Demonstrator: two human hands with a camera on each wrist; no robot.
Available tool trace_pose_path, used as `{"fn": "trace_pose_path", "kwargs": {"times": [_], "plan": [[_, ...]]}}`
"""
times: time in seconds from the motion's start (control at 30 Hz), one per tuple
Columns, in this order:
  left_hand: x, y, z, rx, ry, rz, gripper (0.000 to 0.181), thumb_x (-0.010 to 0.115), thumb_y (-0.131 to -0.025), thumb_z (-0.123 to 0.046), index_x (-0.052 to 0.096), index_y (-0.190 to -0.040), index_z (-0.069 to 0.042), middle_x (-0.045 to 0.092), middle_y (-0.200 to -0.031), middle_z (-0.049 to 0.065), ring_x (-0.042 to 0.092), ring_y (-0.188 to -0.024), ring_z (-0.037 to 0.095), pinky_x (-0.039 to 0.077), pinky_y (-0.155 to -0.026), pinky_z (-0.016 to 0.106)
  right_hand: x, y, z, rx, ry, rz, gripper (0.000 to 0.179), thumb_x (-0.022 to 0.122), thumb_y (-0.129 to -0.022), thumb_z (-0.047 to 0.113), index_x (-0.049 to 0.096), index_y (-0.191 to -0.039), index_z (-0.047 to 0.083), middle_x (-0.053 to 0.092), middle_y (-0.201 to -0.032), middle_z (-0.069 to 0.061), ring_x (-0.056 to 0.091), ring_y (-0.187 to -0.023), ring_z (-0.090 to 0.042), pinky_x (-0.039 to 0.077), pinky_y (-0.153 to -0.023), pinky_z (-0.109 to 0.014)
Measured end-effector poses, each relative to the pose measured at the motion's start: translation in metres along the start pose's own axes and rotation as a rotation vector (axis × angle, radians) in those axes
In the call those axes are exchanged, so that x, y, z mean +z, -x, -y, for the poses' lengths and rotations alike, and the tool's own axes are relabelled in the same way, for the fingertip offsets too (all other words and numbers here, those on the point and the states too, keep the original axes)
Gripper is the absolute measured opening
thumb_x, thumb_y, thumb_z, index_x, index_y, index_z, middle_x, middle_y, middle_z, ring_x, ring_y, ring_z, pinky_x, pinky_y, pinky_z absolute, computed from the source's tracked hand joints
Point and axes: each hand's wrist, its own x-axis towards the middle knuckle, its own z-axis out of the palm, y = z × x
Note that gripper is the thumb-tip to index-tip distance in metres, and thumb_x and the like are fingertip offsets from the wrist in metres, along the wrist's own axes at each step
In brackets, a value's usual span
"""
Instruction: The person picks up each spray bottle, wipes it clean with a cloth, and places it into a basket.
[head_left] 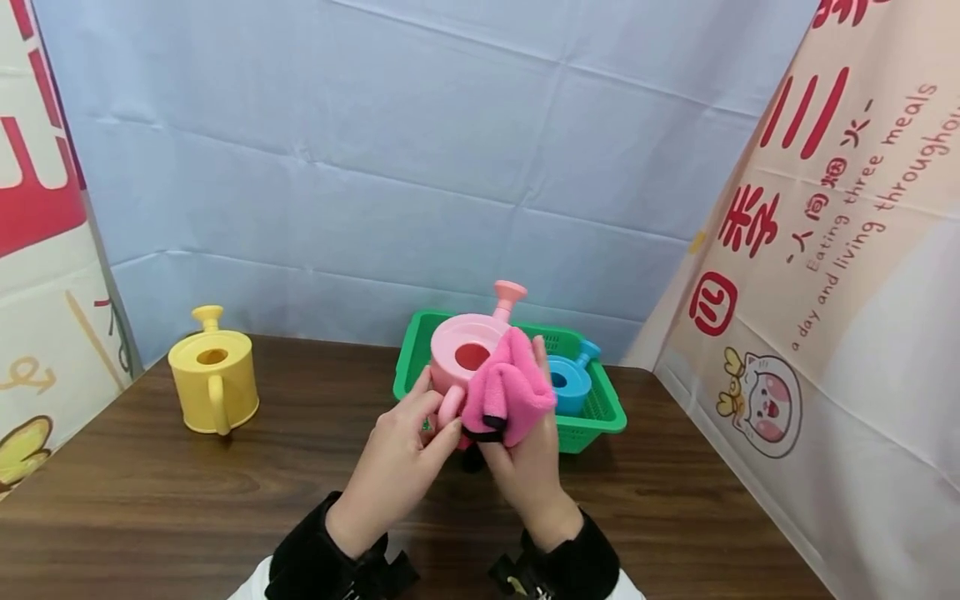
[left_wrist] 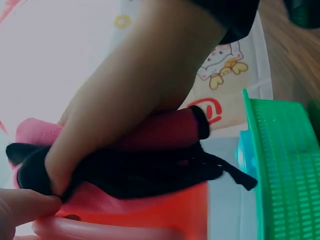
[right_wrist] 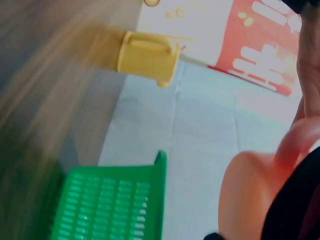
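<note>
A pink toy watering can point(head_left: 452, 337) is held up in front of the green basket, its spout pointing away. My left hand point(head_left: 397, 462) grips it at the handle, thumb toward the cloth. In my right hand point(head_left: 531, 483) is a bunched pink cloth point(head_left: 513, 383) with black trim, pressed against the can's right side. The left wrist view shows the cloth's black edging and a loose black strap point(left_wrist: 235, 172) hanging from it. Part of the can is hidden behind the cloth.
A green perforated basket point(head_left: 600, 421) stands on the dark wooden table point(head_left: 300, 492) behind my hands, with a blue watering can point(head_left: 572, 385) inside. A yellow watering can point(head_left: 216, 387) stands at the left. Printed cloth sheets point(head_left: 847, 350) hang around the table.
</note>
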Motion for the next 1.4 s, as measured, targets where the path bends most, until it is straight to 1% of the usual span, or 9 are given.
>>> {"fn": "trace_pose_path", "kwargs": {"times": [0.07,0.17,0.37,0.57,0.73,0.93,1.07,1.23,1.4], "plan": [[0.002,0.001,-0.001,0.019,0.015,0.019,0.018,0.064,-0.089,-0.013,0.052,-0.075,-0.014,0.058,-0.120,0.015,0.028,-0.135,0.023,0.053,-0.068,0.026,-0.007,-0.001,-0.003,0.058,-0.131,-0.045,0.030,0.060,-0.091,0.026,0.054,-0.097,-0.003,0.060,-0.097,-0.010,0.056,-0.103,-0.017,0.044,-0.087,-0.027],[0.003,0.003,-0.003,0.035,0.065,0.046,0.013,0.065,-0.089,-0.014,0.056,-0.079,-0.011,0.046,-0.136,0.017,0.029,-0.135,0.027,0.053,-0.076,0.031,-0.019,-0.001,-0.008,0.192,-0.289,-0.131,0.009,0.055,-0.090,0.007,0.051,-0.087,-0.001,0.053,-0.077,-0.002,0.054,-0.071,-0.009,0.042,-0.067,-0.021],[0.002,0.005,-0.005,0.025,0.132,0.095,0.008,0.066,-0.088,-0.013,0.059,-0.085,-0.012,0.040,-0.141,0.013,0.030,-0.135,0.024,0.051,-0.079,0.030,-0.034,-0.006,-0.014,0.465,-0.456,-0.200,0.008,0.046,-0.095,0.011,0.051,-0.090,0.009,0.052,-0.079,-0.002,0.054,-0.072,-0.013,0.043,-0.068,-0.024],[-0.001,0.004,-0.006,0.049,0.150,0.075,0.006,0.067,-0.087,-0.012,0.061,-0.085,-0.012,0.041,-0.141,0.012,0.031,-0.134,0.023,0.051,-0.078,0.031,-0.039,-0.008,-0.013,0.512,-0.545,-0.118,0.017,0.041,-0.097,0.018,0.053,-0.105,0.007,0.059,-0.089,-0.004,0.060,-0.081,-0.015,0.047,-0.074,-0.028],[-0.004,0.003,-0.006,0.065,0.159,0.057,0.008,0.066,-0.088,-0.013,0.059,-0.083,-0.012,0.043,-0.140,0.011,0.031,-0.134,0.021,0.051,-0.079,0.031,-0.037,-0.008,-0.013,0.429,-0.537,-0.087,0.016,0.041,-0.097,0.017,0.054,-0.102,0.009,0.058,-0.086,-0.001,0.058,-0.078,-0.013,0.045,-0.073,-0.026],[-0.004,0.003,-0.007,0.019,0.209,0.055,0.006,0.063,-0.090,-0.014,0.061,-0.088,-0.009,0.041,-0.141,0.011,0.028,-0.135,0.020,0.051,-0.079,0.030,-0.026,-0.006,-0.006,0.195,-0.413,-0.088,0.007,0.044,-0.093,0.004,0.049,-0.094,-0.001,0.052,-0.084,-0.004,0.055,-0.077,-0.013,0.043,-0.073,-0.025],[-0.003,0.003,-0.009,-0.037,0.224,0.031,0.005,0.062,-0.091,-0.013,0.061,-0.086,-0.011,0.038,-0.143,0.012,0.026,-0.136,0.018,0.053,-0.073,0.027,-0.010,-0.005,0.001,-0.053,-0.121,-0.073,0.029,0.058,-0.092,0.020,0.048,-0.091,-0.007,0.052,-0.087,-0.011,0.054,-0.088,-0.019,0.042,-0.082,-0.028],[-0.002,0.003,-0.009,-0.066,0.216,0.011,0.006,0.062,-0.090,-0.009,0.061,-0.085,-0.012,0.034,-0.145,0.012,0.026,-0.136,0.018,0.054,-0.068,0.026,0.002,-0.002,0.007,-0.240,0.285,-0.119,0.066,0.060,-0.089,0.039,0.042,-0.122,-0.015,0.044,-0.129,-0.024,0.038,-0.124,-0.037,0.028,-0.105,-0.043],[0.000,0.004,-0.008,-0.019,0.260,0.035,0.002,0.062,-0.090,-0.010,0.062,-0.091,-0.008,0.037,-0.143,0.014,0.023,-0.137,0.022,0.053,-0.074,0.026,-0.002,-0.006,0.006,-0.228,0.183,-0.125,0.063,0.062,-0.089,0.035,0.043,-0.122,-0.015,0.045,-0.130,-0.025,0.038,-0.124,-0.038,0.032,-0.104,-0.041]]}}
